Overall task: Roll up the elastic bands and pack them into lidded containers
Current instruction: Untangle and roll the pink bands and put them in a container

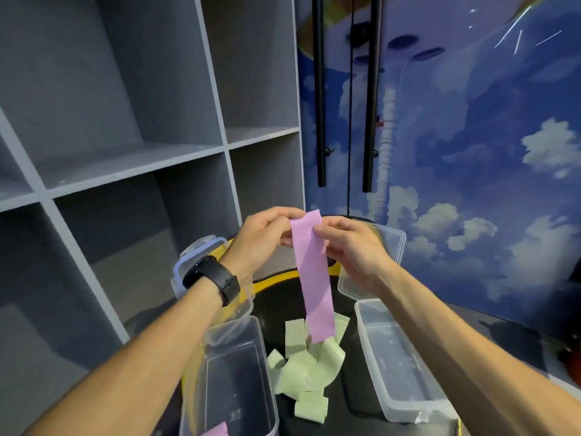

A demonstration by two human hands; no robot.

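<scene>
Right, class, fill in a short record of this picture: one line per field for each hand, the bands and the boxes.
left hand: pinches the top of the pink band
right hand: pinches the same end
pink band: hangs down, unrolled
green bands: loose pile on the black table
left box: open, pink piece inside
right box: open
lids: off, behind the boxes

Grey shelf unit [132, 158], sky mural [487, 152]

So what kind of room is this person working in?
Probably an indoor room or studio rather than a workshop, though I can't be sure. An empty grey cubby shelf fills the left wall, a sky-and-rocket mural covers the right, and clear plastic containers sit on a small black table.
</scene>
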